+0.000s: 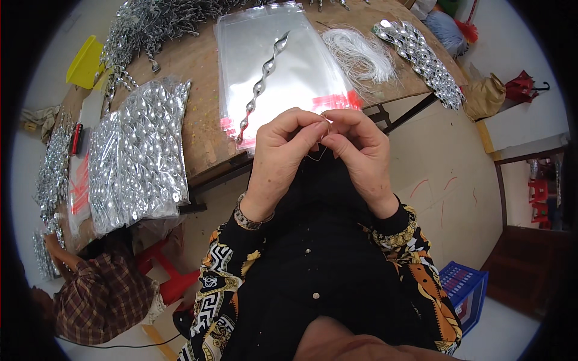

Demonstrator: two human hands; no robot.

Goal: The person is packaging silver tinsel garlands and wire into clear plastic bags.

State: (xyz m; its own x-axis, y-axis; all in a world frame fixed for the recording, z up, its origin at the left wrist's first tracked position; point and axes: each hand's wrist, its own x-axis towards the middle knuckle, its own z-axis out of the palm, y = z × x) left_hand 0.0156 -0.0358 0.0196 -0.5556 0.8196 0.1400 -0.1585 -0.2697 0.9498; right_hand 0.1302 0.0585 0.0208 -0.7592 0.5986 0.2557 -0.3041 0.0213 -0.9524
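In front of my chest, just off the table's near edge, both hands meet at the fingertips. My left hand (278, 162) pinches a thin pale string (313, 159) between thumb and forefinger. Against it, my right hand (364, 157) pinches the same string, and a small loop of it hangs below the fingers. Whether a knot or anything else is between the fingertips is too small to tell. Beyond my hands, one silver twisted spiral ornament (263, 78) lies on a stack of clear plastic bags (238, 45) with red-printed edges.
A hank of white string (361, 55) and a row of silver spirals (421, 63) lie right of the bags. Filled bags of spirals (141, 153) lie left, a silver heap (159, 21) behind. A co-worker (105, 295) sits lower left; a blue crate (463, 292) stands right.
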